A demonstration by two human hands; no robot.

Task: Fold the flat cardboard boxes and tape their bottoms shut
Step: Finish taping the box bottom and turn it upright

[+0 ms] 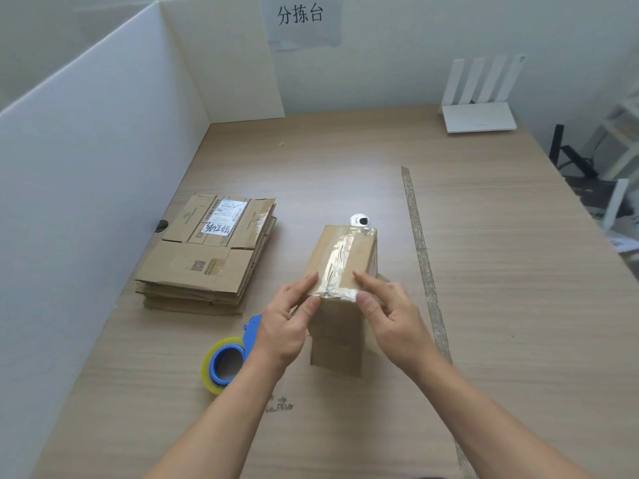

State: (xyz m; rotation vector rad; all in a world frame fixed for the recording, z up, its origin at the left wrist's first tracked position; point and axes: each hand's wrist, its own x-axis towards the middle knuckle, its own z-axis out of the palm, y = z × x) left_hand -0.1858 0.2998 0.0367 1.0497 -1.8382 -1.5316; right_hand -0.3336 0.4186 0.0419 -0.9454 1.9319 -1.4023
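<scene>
1. The box (340,292) is folded up and stands near the middle of the surface (501,243), closed end up. A wrinkled band of clear tape (340,259) runs along the top seam and over the near edge.
2. The left hand (294,318) pinches the box's near top edge on the left, with fingers on the top face and thumb on the near face.
3. The right hand (390,312) pinches the same edge on the right, with forefinger on top and thumb on the near face, just beside the tape end.
4. The stack of flat boxes (207,254) lies to the left of the box, apart from it. The top one carries a printed label.
5. The tape dispenser (226,361), blue with a yellowish roll, lies on the surface under the left wrist.
6. An old strip of tape (423,261) is stuck along the surface to the right of the box.
7. A white router (479,98) stands at the far right corner. A white partition (86,160) lines the left side, and a paper sign (301,19) hangs on the wall.
</scene>
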